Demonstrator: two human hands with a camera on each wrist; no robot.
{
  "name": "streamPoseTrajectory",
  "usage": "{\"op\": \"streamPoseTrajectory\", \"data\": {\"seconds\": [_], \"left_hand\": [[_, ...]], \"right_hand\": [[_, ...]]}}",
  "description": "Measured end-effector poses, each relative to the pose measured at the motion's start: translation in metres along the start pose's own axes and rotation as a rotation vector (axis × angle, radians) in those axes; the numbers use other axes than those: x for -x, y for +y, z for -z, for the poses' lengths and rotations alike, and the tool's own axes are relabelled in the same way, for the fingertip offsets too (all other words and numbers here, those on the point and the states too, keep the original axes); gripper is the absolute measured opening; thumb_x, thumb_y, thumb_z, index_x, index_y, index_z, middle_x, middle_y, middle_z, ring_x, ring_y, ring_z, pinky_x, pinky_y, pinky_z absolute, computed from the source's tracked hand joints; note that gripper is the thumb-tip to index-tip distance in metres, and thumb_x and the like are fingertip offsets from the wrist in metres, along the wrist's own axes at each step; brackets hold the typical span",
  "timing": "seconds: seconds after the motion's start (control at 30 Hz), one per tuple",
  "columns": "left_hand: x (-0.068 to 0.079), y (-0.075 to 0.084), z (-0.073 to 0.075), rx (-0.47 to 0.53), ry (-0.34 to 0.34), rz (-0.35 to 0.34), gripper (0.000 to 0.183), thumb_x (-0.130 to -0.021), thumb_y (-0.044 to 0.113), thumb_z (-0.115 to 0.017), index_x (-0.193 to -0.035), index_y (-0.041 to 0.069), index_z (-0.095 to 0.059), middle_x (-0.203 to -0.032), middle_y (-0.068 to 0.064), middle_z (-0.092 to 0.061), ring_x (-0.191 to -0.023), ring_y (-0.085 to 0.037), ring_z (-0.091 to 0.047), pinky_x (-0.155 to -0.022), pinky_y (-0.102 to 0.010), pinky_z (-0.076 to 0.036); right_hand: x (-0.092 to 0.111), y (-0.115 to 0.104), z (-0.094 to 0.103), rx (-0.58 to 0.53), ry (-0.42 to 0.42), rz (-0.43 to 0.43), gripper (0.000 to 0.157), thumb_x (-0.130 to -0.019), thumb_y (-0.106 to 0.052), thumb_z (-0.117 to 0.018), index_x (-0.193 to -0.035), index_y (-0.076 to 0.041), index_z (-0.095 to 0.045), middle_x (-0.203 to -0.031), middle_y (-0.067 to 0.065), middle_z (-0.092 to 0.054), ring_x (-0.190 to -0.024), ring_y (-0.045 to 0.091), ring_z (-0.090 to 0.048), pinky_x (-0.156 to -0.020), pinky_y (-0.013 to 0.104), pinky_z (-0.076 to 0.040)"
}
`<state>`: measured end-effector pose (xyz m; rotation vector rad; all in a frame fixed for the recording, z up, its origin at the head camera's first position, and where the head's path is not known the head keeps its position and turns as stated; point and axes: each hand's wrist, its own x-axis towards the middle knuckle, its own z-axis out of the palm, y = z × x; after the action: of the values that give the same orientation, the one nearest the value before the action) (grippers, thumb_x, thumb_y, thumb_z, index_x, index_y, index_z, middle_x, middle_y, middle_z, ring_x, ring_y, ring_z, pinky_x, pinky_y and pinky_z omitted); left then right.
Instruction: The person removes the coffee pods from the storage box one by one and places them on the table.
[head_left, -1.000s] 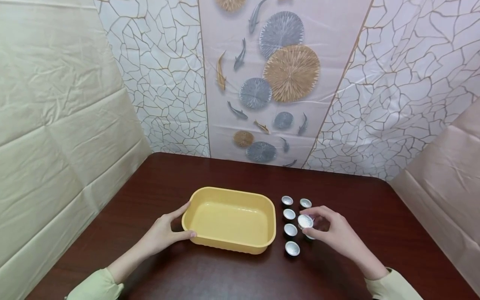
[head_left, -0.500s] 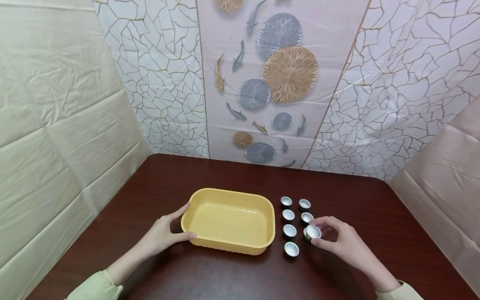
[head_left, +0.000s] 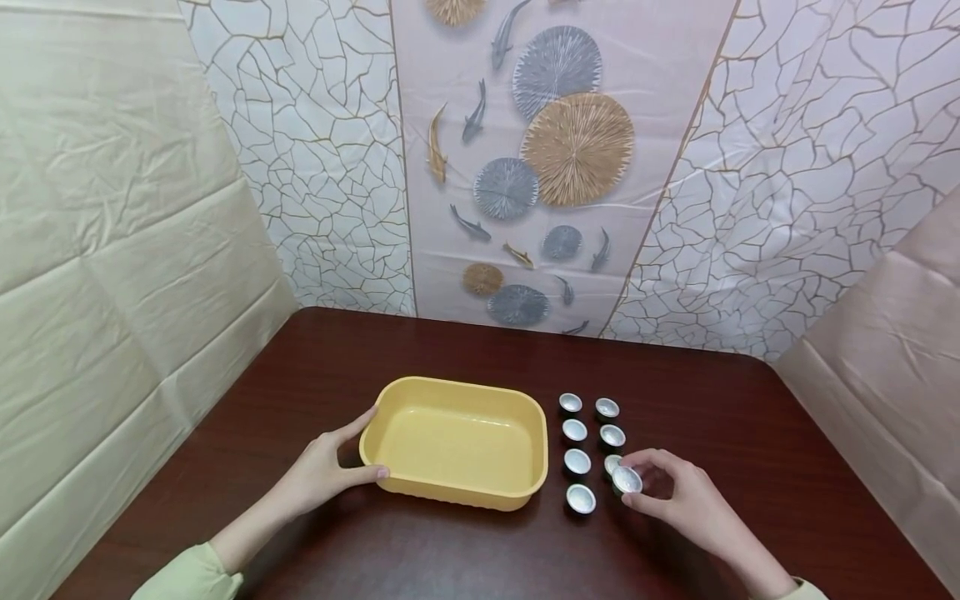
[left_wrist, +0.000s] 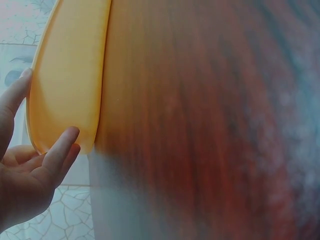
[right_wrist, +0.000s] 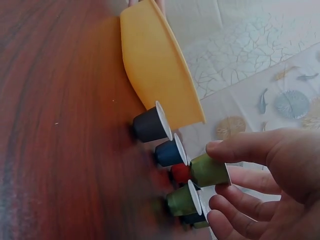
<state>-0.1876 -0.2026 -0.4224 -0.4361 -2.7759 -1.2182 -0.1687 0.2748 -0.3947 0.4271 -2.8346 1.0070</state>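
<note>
- The right hand (head_left: pixel 686 500) pinches a small green cup (right_wrist: pixel 210 170) with a silver top between thumb and fingertips, holding it just right of the yellow tub (head_left: pixel 457 442) and at the near end of the cup rows.
- In the right wrist view the green cup sits above the table (head_left: pixel 450 550), tipped sideways beside another green cup (right_wrist: pixel 182 199).
- Seven more small cups (head_left: pixel 575 431) stand in two rows right of the tub; a black one (right_wrist: pixel 150 125), a blue one (right_wrist: pixel 170 152) and a red one (right_wrist: pixel 179 173) are closest to the tub's wall.
- The left hand (head_left: pixel 326 471) grips the tub's left end, thumb along the near wall and fingers over the rim.
- The tub sits flat on the dark wooden table.
</note>
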Motion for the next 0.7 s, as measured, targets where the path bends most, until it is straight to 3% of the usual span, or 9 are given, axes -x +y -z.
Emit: {"op": "streamPoseTrajectory", "data": {"seconds": [0.47,0.7], "left_hand": [[0.0001,-0.0026,-0.0017,-0.005,0.0,-0.003,0.093,-0.076,0.05,-0.081,-0.153,0.016,-0.039,-0.145,-0.011,-0.055,-0.131,-0.027,-0.057,-0.104,-0.047,-0.047],[0.0002,-0.0019,-0.0008,0.008,0.001,0.006,0.093,-0.076,0.048,-0.082,-0.152,0.016,-0.04,-0.145,-0.012,-0.055,-0.13,-0.029,-0.057,-0.103,-0.046,-0.047]], "right_hand": [[0.0049,0.0043,-0.0054,-0.039,0.005,-0.011,0.033,-0.078,-0.021,-0.084,-0.107,-0.018,-0.068,-0.096,-0.006,-0.07,-0.077,-0.006,-0.06,-0.066,0.021,-0.05],[0.0054,0.0025,-0.0074,-0.05,-0.027,-0.075,0.035,-0.078,-0.023,-0.083,-0.109,-0.016,-0.068,-0.099,-0.001,-0.07,-0.077,-0.005,-0.061,-0.067,0.021,-0.05]]}}
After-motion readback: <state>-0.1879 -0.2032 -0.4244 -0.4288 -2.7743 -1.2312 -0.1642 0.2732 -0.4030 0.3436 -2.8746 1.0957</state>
